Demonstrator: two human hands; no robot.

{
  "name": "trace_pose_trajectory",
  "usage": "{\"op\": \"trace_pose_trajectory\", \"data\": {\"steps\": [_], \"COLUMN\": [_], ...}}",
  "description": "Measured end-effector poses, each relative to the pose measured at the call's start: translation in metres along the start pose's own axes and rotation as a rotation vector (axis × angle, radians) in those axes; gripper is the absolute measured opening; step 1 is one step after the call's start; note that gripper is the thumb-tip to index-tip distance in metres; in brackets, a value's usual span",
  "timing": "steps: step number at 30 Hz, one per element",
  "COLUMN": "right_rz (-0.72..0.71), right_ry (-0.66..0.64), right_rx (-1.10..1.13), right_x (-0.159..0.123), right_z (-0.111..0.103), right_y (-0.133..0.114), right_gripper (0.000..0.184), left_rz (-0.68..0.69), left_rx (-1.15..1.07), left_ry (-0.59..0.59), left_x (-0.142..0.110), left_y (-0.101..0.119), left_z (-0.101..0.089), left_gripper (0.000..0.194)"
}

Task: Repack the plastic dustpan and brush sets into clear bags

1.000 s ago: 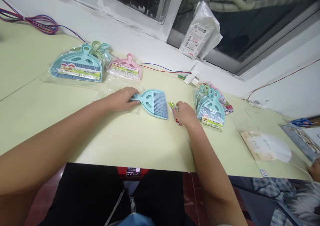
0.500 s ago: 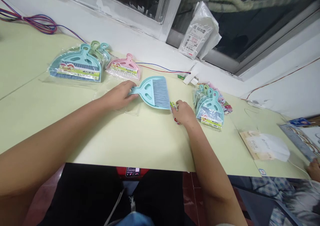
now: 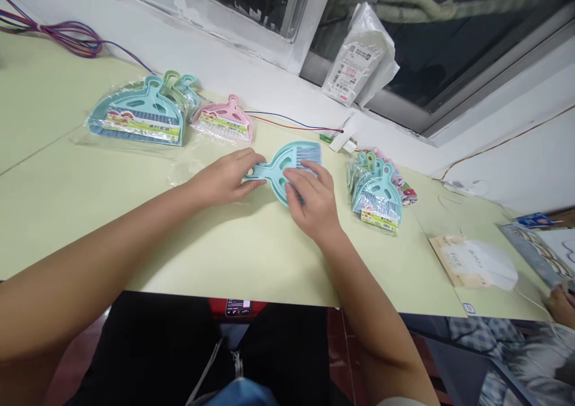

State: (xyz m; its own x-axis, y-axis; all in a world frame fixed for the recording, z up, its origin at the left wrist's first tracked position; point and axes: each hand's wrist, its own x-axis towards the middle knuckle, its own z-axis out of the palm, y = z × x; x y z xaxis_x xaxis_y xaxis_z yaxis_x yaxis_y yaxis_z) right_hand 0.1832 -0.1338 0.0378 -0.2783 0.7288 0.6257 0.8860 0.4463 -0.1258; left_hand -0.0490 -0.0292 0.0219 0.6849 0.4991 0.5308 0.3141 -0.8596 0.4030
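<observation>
My left hand (image 3: 234,175) is closed around the handle end of a light-blue dustpan and brush set (image 3: 276,173), keeping it slightly tilted over the table. The brush has blue-grey bristles (image 3: 309,153) and sits nested in the dustpan. My right hand (image 3: 314,199) lies over the bristle side, fingers apart and bent, touching the set with nothing visible gripped. It covers the lower bristles and part of the pan rim. Below the left wrist, a clear plastic wrapper (image 3: 182,172) shows in part. The printed label seen earlier is out of sight.
Wrapped blue dustpan sets (image 3: 148,109) and a pink one (image 3: 227,121) lie back left. Several wrapped sets (image 3: 380,196) stand right. Further right are a tissue pack (image 3: 476,262) and another person's hand (image 3: 561,304). Cables (image 3: 76,38) run along the wall.
My right hand has moved left from the label onto the bristles, fingers spreading. My left hand and the dustpan set have shifted right. The label has dropped from view.
</observation>
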Motion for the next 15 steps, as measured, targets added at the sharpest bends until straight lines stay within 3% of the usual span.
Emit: {"op": "trace_pose_trajectory", "data": {"steps": [3, 9, 15], "right_rz": [0.063, 0.12, 0.136], "right_ry": [-0.085, -0.208, -0.157], "right_rx": [-0.045, -0.075, -0.098], "right_x": [0.001, -0.001, -0.002], "right_z": [-0.004, -0.012, -0.011], "right_y": [-0.012, -0.007, -0.016], "right_gripper": [0.033, 0.034, 0.022], "left_rz": [0.073, 0.097, -0.088], "left_rx": [-0.023, -0.109, -0.322], "left_ry": [-0.004, -0.078, -0.007], "left_x": [0.0, -0.001, -0.001], "left_y": [0.011, 0.01, 0.018], "left_z": [0.002, 0.005, 0.007], "left_gripper": [0.033, 0.032, 0.044]}}
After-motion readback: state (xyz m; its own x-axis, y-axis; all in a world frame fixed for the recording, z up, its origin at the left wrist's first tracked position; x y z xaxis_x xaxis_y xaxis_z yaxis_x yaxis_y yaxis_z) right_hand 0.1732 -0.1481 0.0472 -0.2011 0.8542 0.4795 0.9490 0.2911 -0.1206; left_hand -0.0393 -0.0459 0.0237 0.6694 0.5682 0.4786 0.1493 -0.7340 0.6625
